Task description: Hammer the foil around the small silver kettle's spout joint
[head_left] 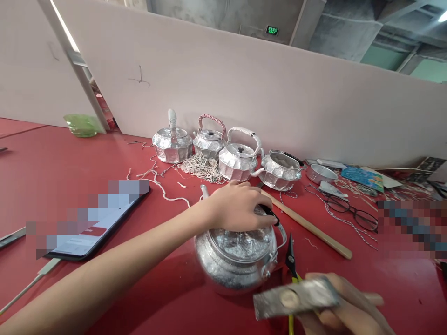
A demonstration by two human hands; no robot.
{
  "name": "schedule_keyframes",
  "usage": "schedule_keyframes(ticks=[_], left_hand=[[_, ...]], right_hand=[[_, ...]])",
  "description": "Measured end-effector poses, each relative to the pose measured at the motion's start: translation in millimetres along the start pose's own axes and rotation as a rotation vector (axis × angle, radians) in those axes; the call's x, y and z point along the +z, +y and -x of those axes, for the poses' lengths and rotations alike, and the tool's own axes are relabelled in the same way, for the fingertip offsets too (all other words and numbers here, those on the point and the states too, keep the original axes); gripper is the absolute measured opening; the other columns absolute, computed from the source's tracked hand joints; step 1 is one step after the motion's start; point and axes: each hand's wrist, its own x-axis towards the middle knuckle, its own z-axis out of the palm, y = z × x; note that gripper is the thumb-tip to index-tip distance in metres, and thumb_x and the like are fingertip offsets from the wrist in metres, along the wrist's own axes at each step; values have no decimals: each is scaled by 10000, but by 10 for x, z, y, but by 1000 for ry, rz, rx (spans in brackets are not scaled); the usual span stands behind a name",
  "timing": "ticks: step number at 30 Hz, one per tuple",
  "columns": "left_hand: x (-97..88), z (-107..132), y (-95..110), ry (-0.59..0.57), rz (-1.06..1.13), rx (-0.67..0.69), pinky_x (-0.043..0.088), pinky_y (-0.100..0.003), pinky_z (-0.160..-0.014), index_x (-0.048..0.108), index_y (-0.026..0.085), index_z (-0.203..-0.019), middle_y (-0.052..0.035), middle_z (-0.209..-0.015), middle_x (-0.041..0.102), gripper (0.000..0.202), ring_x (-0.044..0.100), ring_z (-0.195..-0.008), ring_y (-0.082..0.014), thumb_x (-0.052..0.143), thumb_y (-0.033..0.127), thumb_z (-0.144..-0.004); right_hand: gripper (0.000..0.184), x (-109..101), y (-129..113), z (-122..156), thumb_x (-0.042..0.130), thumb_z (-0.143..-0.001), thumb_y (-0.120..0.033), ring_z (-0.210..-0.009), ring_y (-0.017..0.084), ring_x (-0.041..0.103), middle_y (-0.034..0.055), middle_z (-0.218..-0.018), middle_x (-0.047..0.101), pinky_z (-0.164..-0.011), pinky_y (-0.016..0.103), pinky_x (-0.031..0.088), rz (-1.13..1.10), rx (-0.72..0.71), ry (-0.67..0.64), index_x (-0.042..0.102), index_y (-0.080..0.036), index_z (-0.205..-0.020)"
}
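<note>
My left hand [237, 207] reaches across the red table [52, 177] and lies curled over the top of a silver kettle [237, 258], gripping its black handle on the far side. Low at the right, my right hand [345, 307] is closed round yellow-handled pliers [291, 265], whose black jaws point up beside the kettle. The same hand also holds a flat grey metal piece [295, 298] with a round mark in its middle. The kettle stands upright, and the left hand hides its lid.
Several silver kettles [239, 163] stand along the pale partition, with a heap of twine [199, 167] beside them. A phone [94, 223] lies at the left. A wooden stick [307, 225], glasses [352, 211], a small metal bowl [321, 173] and papers lie at the right.
</note>
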Motion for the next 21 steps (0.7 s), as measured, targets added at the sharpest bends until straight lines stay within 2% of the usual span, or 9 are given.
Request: schedule_keyframes(ticks=[4, 9, 11, 15, 18, 21], left_hand=[[3, 3, 4, 4, -3, -5, 377, -350, -799, 604, 259, -1018, -22, -979, 613, 349, 527, -920, -216, 409, 477, -827], [0, 4, 2, 0, -1, -7, 377, -347, -788, 605, 258, -1013, -23, -978, 612, 347, 525, -923, -219, 411, 477, -826], [-3, 4, 1, -4, 1, -9, 377, -349, -788, 604, 258, -1016, -23, -979, 611, 351, 522, -925, -219, 409, 480, -827], [-5, 1, 3, -4, 2, -1, 370, -353, -811, 602, 255, -1025, -24, -977, 609, 356, 517, -926, -215, 406, 478, -829], [-5, -1, 4, -8, 8, -10, 374, -351, -800, 604, 257, -1020, -25, -980, 609, 356, 517, -928, -219, 408, 481, -825], [-5, -2, 4, -5, 7, -7, 375, -348, -795, 602, 259, -1022, -24, -979, 610, 353, 518, -927, -219, 408, 479, -825]], right_hand=[[194, -38, -11, -10, 609, -693, -282, -496, 87, 532, 3, -621, 586, -494, 191, 449, 9, 17, -58, 547, -187, -850], [243, 3, -6, 4, 675, -626, -255, -489, 83, 521, 0, -618, 587, -465, 182, 433, -38, 22, 40, 572, -173, -829], [221, 34, -9, 17, 659, -643, -266, -478, 72, 509, -5, -629, 583, -460, 180, 429, -41, 40, 69, 575, -170, -824], [275, 57, -32, 31, 687, -616, -258, -555, 81, 546, 2, -678, 593, -502, 177, 442, -12, 60, 66, 587, -166, -855], [204, 48, -60, 34, 650, -664, -308, -498, 69, 520, -8, -640, 589, -488, 181, 441, -1, 85, 80, 583, -188, -815], [197, 35, -59, 42, 657, -658, -259, -531, 87, 548, 3, -661, 601, -509, 197, 456, 19, 142, 75, 575, -185, -821]])
